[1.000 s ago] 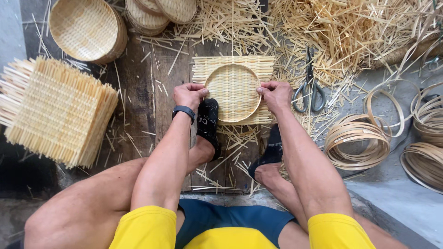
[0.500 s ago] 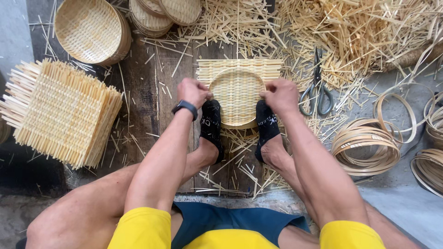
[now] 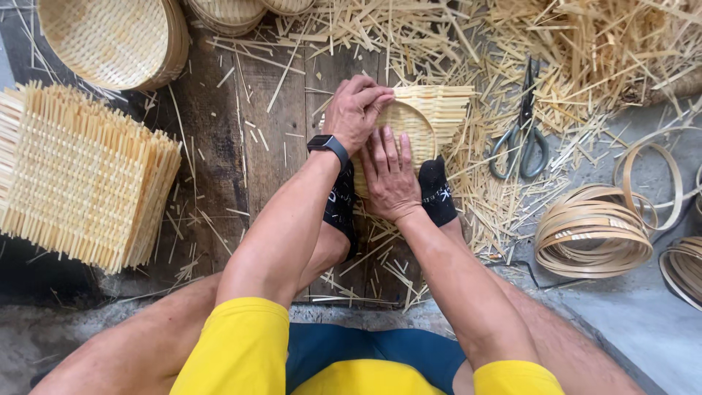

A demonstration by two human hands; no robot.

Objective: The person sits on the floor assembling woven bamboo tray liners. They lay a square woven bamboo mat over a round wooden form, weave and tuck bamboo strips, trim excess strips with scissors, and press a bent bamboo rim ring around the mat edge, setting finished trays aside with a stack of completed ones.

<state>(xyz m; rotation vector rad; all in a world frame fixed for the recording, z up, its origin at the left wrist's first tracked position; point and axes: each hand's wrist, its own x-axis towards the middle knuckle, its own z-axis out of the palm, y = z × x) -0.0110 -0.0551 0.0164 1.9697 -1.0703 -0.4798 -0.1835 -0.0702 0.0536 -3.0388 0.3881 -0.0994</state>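
- Left hand (image 3: 356,110), smartwatch (image 3: 327,143) on the wrist, sits on the far left edge of the woven bamboo mat (image 3: 439,110), fingers curled shut over the mat and the round bamboo hoop (image 3: 430,135) pressed into it
- Right hand (image 3: 391,179) lies flat and open on the near part of the mat, fingers spread, palm bearing down; it grips nothing
- The mat lies on the dark wooden boards (image 3: 270,132) right in front of the person, pinned at its near edge between two feet in black socks (image 3: 437,194)
- By the look of it, the step is seating the hoop into the flat weave so the middle dishes down
- Whatever follows calls for even pressure all round the rim and feet holding firm, or the springy hoop could pop back out
- Scissors (image 3: 521,135) lie untouched just right of the mat, among bamboo offcuts (image 3: 585,44)
- Coiled spare hoops (image 3: 592,230) sit well off to the right
- A stack of square woven mats (image 3: 80,175) waits on the left, a finished round basket (image 3: 110,40) beyond it
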